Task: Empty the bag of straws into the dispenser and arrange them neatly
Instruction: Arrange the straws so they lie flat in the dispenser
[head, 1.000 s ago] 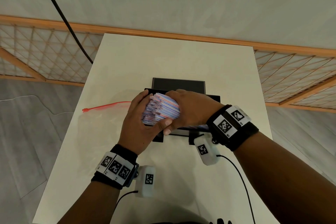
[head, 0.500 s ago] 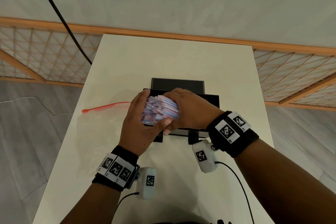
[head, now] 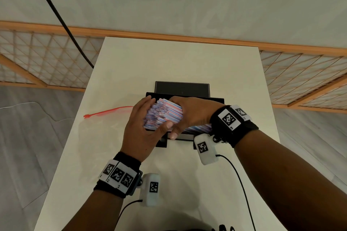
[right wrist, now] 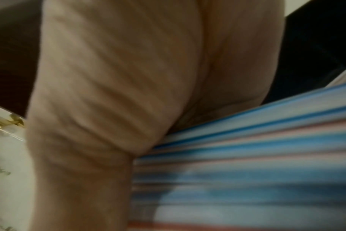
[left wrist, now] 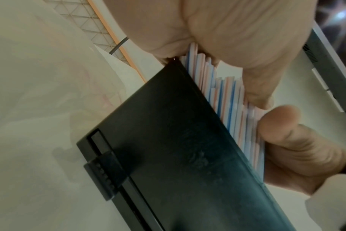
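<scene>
A thick bundle of red, white and blue striped straws [head: 165, 114] lies across the black dispenser [head: 216, 100] in the middle of the table. My right hand [head: 191, 112] wraps over the bundle from the right, thumb under its near side. My left hand [head: 142, 125] cups the straws' left ends with its palm, thumb against the near side. In the left wrist view the straw ends [left wrist: 227, 100] stand just inside the dispenser's black side wall [left wrist: 178, 148]. The right wrist view shows blurred straws [right wrist: 247, 156] under my palm. The dispenser's lid [head: 182, 89] stands open behind.
The empty clear zip bag with a red seal [head: 107, 112] lies flat on the white table [head: 169, 58] to the left of the dispenser. Wooden lattice screens [head: 47, 62] flank the table. Cables trail from both wrist cameras at the near edge.
Both hands and the bundle have stayed over the dispenser, sinking slightly into it. My left palm keeps pressing against the straws' left ends.
</scene>
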`<state>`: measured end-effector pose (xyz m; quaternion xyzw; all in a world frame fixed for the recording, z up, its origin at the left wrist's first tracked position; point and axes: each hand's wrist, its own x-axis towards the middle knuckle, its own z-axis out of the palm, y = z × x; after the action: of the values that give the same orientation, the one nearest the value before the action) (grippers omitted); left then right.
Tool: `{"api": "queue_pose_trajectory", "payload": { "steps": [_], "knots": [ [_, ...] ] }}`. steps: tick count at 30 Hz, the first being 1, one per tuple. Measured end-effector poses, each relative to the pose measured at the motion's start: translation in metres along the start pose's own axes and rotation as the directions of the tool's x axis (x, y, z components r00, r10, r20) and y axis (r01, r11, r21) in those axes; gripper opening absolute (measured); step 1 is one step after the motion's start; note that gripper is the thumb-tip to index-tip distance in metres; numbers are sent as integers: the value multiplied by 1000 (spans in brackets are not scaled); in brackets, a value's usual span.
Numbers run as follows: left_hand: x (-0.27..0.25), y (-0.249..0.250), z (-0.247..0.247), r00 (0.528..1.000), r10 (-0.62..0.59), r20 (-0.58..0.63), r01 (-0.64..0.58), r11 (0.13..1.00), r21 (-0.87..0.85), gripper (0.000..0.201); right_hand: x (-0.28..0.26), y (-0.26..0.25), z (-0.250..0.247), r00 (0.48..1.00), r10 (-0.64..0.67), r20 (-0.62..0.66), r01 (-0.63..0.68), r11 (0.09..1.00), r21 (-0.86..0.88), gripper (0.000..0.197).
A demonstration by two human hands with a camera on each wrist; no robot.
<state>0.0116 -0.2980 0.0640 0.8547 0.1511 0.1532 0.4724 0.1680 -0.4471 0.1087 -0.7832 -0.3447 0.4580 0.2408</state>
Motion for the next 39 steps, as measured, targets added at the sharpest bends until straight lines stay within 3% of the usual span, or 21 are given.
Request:
{"api": "queue_pose_trajectory", "payload": {
  "steps": [14, 20, 26, 33, 39],
  "knots": [
    [3, 1, -2, 999, -21, 28, 19, 997, 71, 86, 7, -6, -1, 998, -24, -50, 18, 994, -106, 88],
    [6, 8, -7, 996, 67, 52, -72, 991, 109, 59, 8, -17, -1, 997, -40, -69, 22, 967, -254, 90],
    [6, 1, -1, 999, 4, 47, -8, 997, 73, 97, 7, -14, 0, 998, -49, -41, 39, 976, -214, 95],
    [3, 4, -3, 998, 47, 46, -53, 989, 139, 76, 9, -22, 1, 995, -46, -88, 11, 935, -355, 101],
    [5, 5, -2, 998, 35, 47, -36, 999, 36, 79, 7, -16, 6, 989, -110, -99, 83, 967, -242, 90]
  ]
}}
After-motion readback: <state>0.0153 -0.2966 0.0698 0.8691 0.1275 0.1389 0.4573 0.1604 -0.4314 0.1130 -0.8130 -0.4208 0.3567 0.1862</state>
